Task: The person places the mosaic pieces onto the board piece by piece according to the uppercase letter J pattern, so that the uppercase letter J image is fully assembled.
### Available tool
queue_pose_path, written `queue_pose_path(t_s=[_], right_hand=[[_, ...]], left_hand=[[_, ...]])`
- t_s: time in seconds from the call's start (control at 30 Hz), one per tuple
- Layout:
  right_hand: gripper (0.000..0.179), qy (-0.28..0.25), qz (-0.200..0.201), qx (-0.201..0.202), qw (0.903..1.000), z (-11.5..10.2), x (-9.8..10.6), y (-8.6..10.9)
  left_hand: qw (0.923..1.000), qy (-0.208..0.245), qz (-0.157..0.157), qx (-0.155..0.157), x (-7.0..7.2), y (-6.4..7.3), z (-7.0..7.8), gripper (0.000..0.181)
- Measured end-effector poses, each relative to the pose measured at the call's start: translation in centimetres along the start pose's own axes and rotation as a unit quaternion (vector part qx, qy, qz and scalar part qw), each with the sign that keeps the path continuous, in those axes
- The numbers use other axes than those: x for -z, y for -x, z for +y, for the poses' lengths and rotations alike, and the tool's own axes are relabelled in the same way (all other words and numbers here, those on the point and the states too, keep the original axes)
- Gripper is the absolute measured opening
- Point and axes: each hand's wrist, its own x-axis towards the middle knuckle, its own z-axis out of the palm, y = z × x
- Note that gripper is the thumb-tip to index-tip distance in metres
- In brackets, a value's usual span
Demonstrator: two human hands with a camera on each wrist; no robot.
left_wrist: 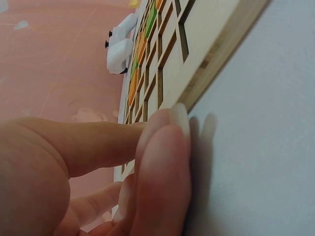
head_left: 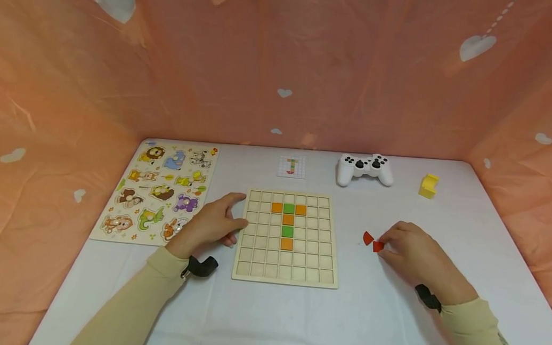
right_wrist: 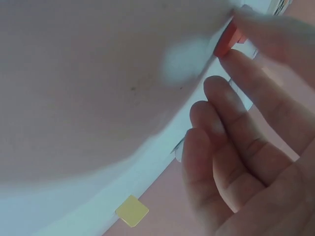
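Observation:
A square wooden grid board (head_left: 258,257) lies on the table with orange and green square tiles set in it as a T shape. At its left edge my left hand (head_left: 212,221) rests, thumb and index finger spread along the rim; in the left wrist view a fingertip (left_wrist: 165,162) touches the board's side. To the right of the board, my right hand (head_left: 414,254) pinches a small red piece (head_left: 378,247) between thumb and index finger, low over the table. Right beside it lies a red quarter-circle piece (head_left: 368,238). In the right wrist view the pinched red piece (right_wrist: 227,40) is partly hidden by the fingers.
A small pattern card (head_left: 292,166) showing a coloured T-like shape lies behind the board. Farther right are a white game controller (head_left: 365,169) and a yellow block (head_left: 429,186). An animal puzzle board (head_left: 159,196) lies at the left, partly under the left hand in view.

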Motion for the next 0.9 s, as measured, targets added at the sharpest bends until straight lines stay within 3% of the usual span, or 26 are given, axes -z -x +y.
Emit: queue_pose_path(t_s=[0.2, 0.57, 0.77, 0.9], right_hand=[[0.010, -0.004, 0.016, 0.025, 0.9996, 0.0, -0.2, -0.1], [0.007, -0.017, 0.016, 0.025, 0.9994, -1.3, -0.3, -0.6], [0.009, -0.036, 0.009, 0.029, 0.9989, -4.4, -0.9, -2.4], [0.008, -0.038, 0.004, 0.062, 0.9974, -7.7, -2.0, -4.4]], left_hand=[[1.0000, 0.004, -0.004, 0.000, 0.2, 0.0, -0.2, 0.075], [1.0000, 0.006, 0.001, 0.002, -0.1, -0.1, -0.1, 0.075], [1.0000, 0.008, 0.002, 0.004, -0.1, -0.1, -0.1, 0.075], [0.9999, 0.010, -0.001, 0.005, 0.0, 0.0, -0.1, 0.075]])
